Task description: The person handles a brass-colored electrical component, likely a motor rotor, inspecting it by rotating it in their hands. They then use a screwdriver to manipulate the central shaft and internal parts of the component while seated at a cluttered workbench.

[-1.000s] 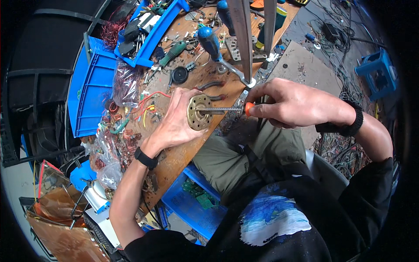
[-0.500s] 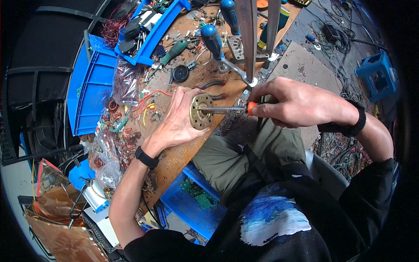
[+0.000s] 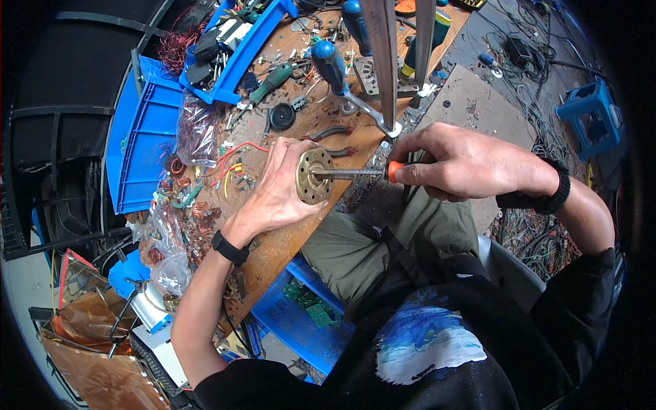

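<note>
My left hand point(image 3: 275, 181) grips a brass-coloured disc point(image 3: 305, 164) ringed with holes, held face-on near the front edge of the workbench. My right hand point(image 3: 444, 164) is closed on a tool with an orange handle point(image 3: 395, 171), whose long, ridged metal shaft point(image 3: 355, 173) reaches level to the disc's centre. Behind the hands stand a blue-handled tool point(image 3: 329, 63) with a bent metal end and tall metal bars point(image 3: 386, 65). Dark pliers-like handles point(image 3: 331, 133) lie just past the disc.
Wooden bench point(image 3: 273, 270) strewn with wires, copper coils, a green-handled tool point(image 3: 272, 83) and plastic bags point(image 3: 171, 273). Blue trays stand left point(image 3: 140, 150) and at the back point(image 3: 225, 85); a blue bin of circuit boards point(image 3: 301, 342) sits below. Cable tangles point(image 3: 540, 82) and a blue crate point(image 3: 589, 116) are at right.
The disc and both hands have shifted very slightly right since a second ago; both grips look the same. The surroundings are unchanged.
</note>
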### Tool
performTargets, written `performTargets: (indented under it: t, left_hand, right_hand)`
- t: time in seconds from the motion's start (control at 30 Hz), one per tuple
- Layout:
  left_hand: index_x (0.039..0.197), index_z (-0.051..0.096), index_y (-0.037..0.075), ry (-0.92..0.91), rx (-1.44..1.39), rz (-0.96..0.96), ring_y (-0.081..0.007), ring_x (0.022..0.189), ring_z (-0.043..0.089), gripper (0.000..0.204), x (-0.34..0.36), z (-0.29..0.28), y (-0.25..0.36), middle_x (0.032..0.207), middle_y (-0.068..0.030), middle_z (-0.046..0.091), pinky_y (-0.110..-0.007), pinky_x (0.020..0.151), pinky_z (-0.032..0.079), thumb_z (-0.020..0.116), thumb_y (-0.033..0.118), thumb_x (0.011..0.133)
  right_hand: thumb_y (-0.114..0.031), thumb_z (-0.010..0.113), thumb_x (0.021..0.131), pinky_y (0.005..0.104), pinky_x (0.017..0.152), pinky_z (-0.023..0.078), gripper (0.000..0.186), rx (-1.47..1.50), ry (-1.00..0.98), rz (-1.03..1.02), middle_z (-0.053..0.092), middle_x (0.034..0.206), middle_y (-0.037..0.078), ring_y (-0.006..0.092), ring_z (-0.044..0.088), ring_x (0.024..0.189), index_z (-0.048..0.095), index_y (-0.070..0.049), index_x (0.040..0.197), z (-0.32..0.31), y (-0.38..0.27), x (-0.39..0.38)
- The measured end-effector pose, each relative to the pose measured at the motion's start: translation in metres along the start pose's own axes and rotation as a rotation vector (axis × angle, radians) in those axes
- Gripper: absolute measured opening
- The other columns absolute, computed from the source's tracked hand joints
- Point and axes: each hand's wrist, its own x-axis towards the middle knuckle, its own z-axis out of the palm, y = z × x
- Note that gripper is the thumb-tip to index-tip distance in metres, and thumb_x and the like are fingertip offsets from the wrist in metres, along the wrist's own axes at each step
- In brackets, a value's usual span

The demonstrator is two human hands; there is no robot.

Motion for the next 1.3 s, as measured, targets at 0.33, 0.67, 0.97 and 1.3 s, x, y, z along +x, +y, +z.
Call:
performTargets:
  t: [0.33,0.67,0.97,1.3]
  left_hand:
    - [0.146,0.047,0.004,-0.003,0.002,-0.006,-0.0395,0.128,0.053,0.1,0.0,-0.001,0.001,0.133,-0.0197,0.054,-0.05,0.112,0.047,0.099,0.024,0.063]
    - [0.146,0.046,0.004,0.006,-0.011,-0.001,-0.0403,0.128,0.053,0.1,0.002,0.002,0.0,0.133,-0.0201,0.053,-0.049,0.112,0.047,0.099,0.023,0.063]
    - [0.145,0.046,0.003,0.03,0.015,0.025,-0.0407,0.126,0.054,0.099,0.004,0.002,0.0,0.131,-0.0206,0.054,-0.05,0.11,0.048,0.097,0.024,0.063]
    - [0.144,0.048,0.001,0.036,0.032,0.029,-0.0423,0.124,0.055,0.096,0.003,0.002,-0.001,0.131,-0.0211,0.051,-0.05,0.109,0.049,0.096,0.026,0.064]
  right_hand:
    - [-0.041,0.061,0.109,0.0352,0.066,0.055,0.055,0.039,-0.015,0.002,0.068,0.076,0.007,0.0157,0.068,0.069,0.067,0.005,0.139,0.002,0.01,0.005]
    - [-0.039,0.058,0.109,0.0338,0.061,0.056,0.054,0.013,-0.016,0.001,0.069,0.08,0.01,0.0154,0.067,0.066,0.065,0.004,0.14,0.002,-0.004,-0.001]
    - [-0.029,0.056,0.108,0.0388,0.062,0.059,0.042,0.021,-0.005,-0.107,0.075,0.086,0.019,0.0258,0.073,0.069,0.069,0.005,0.13,0.007,-0.004,0.004]
    - [-0.019,0.061,0.103,0.051,0.086,0.06,0.03,-0.183,0.03,-0.081,0.075,0.089,0.03,0.0446,0.076,0.091,0.074,0.005,0.116,0.009,-0.03,0.004]
